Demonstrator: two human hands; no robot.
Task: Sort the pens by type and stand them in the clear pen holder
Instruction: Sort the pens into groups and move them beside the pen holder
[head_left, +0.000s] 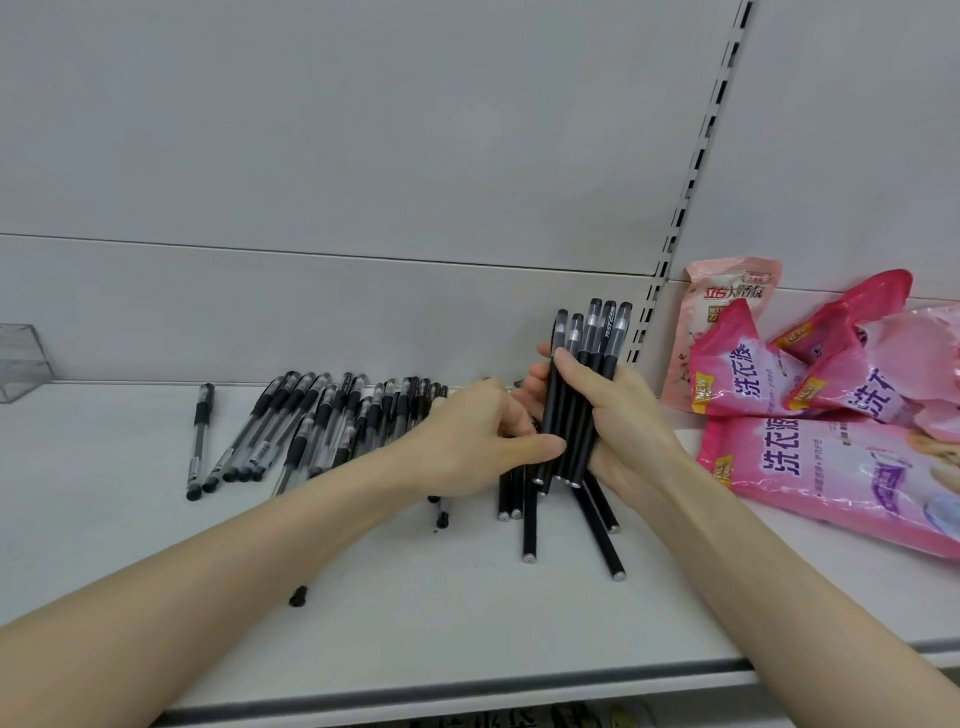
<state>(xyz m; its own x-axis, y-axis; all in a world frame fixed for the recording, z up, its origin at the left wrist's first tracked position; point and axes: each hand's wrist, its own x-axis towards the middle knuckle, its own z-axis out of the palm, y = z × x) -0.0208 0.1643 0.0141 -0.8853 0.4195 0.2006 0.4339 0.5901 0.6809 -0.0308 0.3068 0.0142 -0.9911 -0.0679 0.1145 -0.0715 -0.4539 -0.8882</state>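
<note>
My right hand (631, 415) grips an upright bundle of several matte black pens (582, 395) with clear caps pointing up. My left hand (467, 441) is beside the bundle, its thumb pressing the pens' lower ends and its fingers curled round more black pens beneath. More matte black pens (597, 530) lie on the white shelf (415, 597) under my hands. A row of clear-barrelled pens with black grips (317, 426) lies to the left. The clear pen holder (21, 358) stands at the far left edge, only partly in view.
Pink detergent refill bags (831, 415) are piled on the shelf at the right. A single pen (200, 441) lies apart at the left. A small black cap (297, 596) lies near the shelf's front edge. A slotted upright (691, 182) runs up the back wall.
</note>
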